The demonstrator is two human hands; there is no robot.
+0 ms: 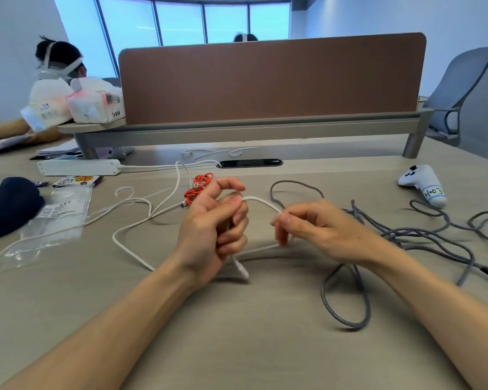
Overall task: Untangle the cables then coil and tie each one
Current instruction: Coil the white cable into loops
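My L hand (209, 232) grips white cable (261, 200), R hand (319, 229) pinches same loop; hands close, not touching; grey braided cable (347, 323) sprawls 3 o'clock; desk (251, 350) open twd 6 o'clock.

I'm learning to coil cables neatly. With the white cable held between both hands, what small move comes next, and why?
Probably the right hand carries its pinched stretch of white cable to the left hand, closing a first loop: the left hand grips the plug end, and the rest trails loose.

An open-plan office: a brown divider screen (271, 80) splits the shared counter (237, 333), with a swivel chair (459, 88), power strip (78, 167) and wide windows (181, 21) behind
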